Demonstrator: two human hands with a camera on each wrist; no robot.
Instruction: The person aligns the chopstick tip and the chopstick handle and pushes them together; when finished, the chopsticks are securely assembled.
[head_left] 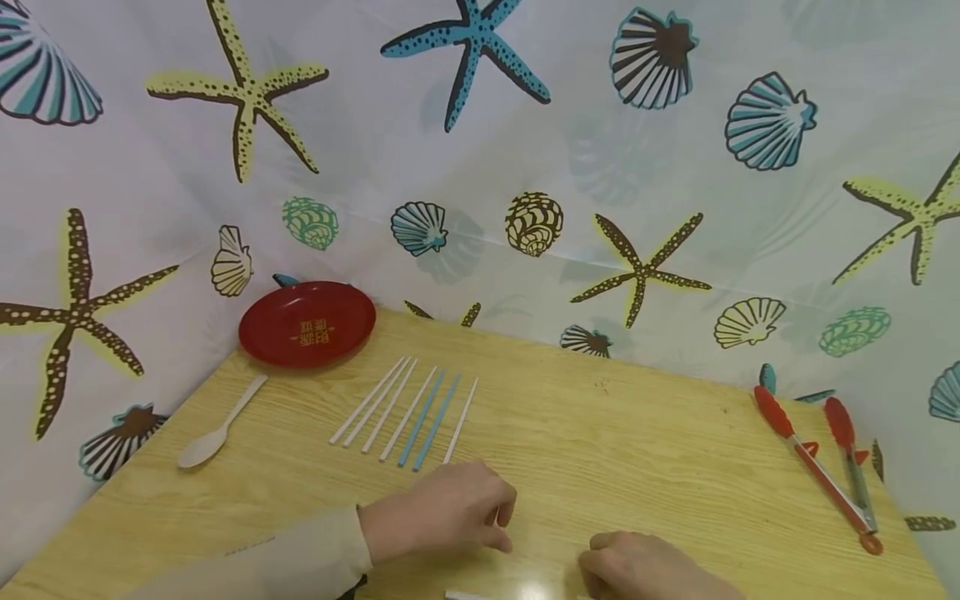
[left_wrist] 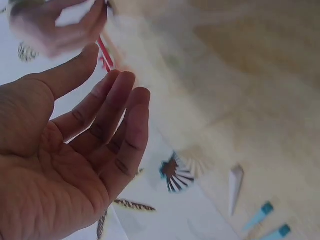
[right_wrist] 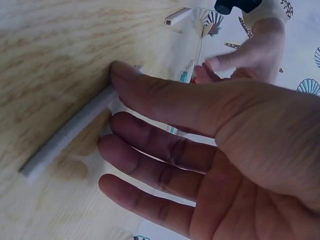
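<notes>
In the head view my left hand [head_left: 450, 510] is over the table, just below the near end of a white chopstick [head_left: 461, 421]. Its palm and loosely bent fingers hold nothing in the left wrist view. My right hand [head_left: 637, 567] is low over the table at the bottom edge. In the right wrist view its thumb presses on one end of another white chopstick [right_wrist: 67, 132]; the index finger is mostly hidden behind the thumb. White and blue chopsticks [head_left: 427, 417] lie side by side in a slanting row beyond my left hand.
A red oval plate [head_left: 262, 333] with gold characters is at the back left. Nearer lies a pale spoon [head_left: 213, 437]. Red-tipped tongs [head_left: 828, 483] lie at the right edge. The end of a white chopstick [head_left: 467, 595] shows at the bottom. A shell-print cloth [head_left: 510, 292] hangs behind the table.
</notes>
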